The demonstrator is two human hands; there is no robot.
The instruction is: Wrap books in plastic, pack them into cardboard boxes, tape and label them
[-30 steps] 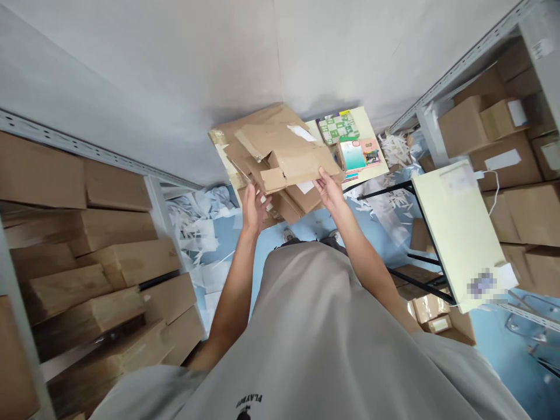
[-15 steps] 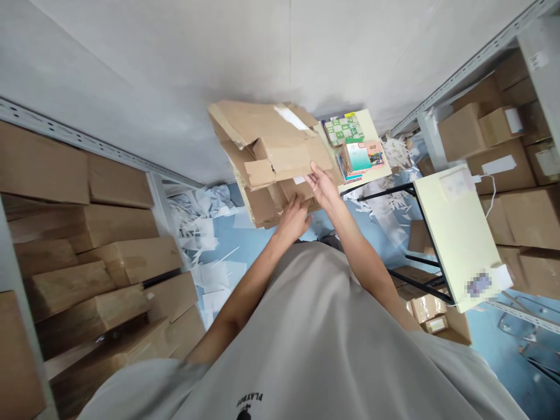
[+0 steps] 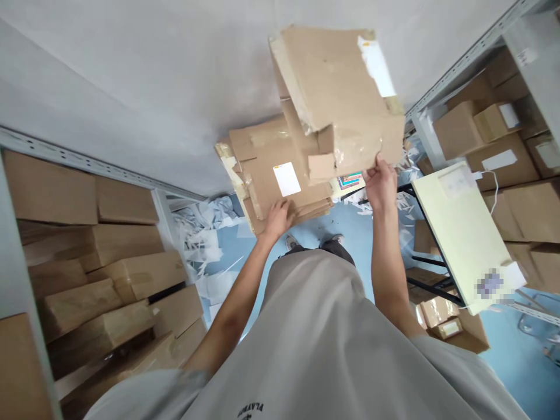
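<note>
My right hand (image 3: 381, 185) grips the lower edge of a flattened cardboard box (image 3: 339, 99) with torn tape and a white label, held raised and tilted in front of me. My left hand (image 3: 277, 217) rests with curled fingers on the near edge of a stack of flattened cardboard boxes (image 3: 271, 172) leaning against the grey wall; the top sheet bears a white sticker (image 3: 287, 178). My feet (image 3: 312, 240) show on the blue floor below the stack.
Metal shelving with brown cartons (image 3: 96, 256) fills the left side, and more cartons on a rack (image 3: 494, 140) fill the right. A pale tabletop on black legs (image 3: 459, 227) stands at right. Shredded white paper (image 3: 196, 233) litters the blue floor. Colourful packs (image 3: 350, 179) peek from behind the lifted box.
My right hand has lifted the top flattened box up and to the right, off the stack. My left hand has moved onto the stack's near edge, and a sheet with a white sticker is uncovered.
</note>
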